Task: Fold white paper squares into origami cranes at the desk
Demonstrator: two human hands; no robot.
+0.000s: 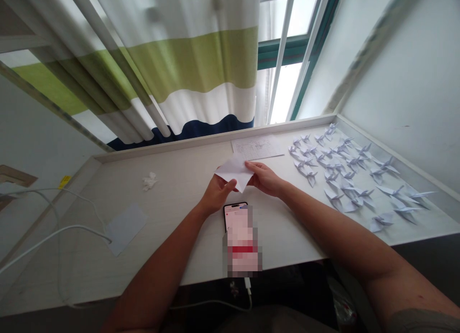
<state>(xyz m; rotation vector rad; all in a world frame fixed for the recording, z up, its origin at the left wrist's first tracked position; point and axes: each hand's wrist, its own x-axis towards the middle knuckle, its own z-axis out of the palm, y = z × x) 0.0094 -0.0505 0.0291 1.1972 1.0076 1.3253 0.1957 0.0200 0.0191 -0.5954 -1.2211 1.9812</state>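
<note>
Both my hands hold a folded white sheet of paper (pixel 235 172) just above the pale desk (pixel 179 218). My left hand (pixel 217 194) pinches its lower left part, fingers closed on it. My right hand (pixel 264 178) grips its right edge, fingers closed too. The paper is folded into a pointed, roughly triangular shape. A phone (pixel 239 227) lies flat on the desk right below my hands, its screen lit.
Several white paper cranes (pixel 345 172) lie in rows on the desk's right side. A printed sheet (pixel 257 147) lies behind my hands. A crumpled scrap (pixel 149 181), a flat white sheet (pixel 125 227) and white cables (pixel 53 232) lie at the left. A striped curtain (pixel 172 79) hangs behind.
</note>
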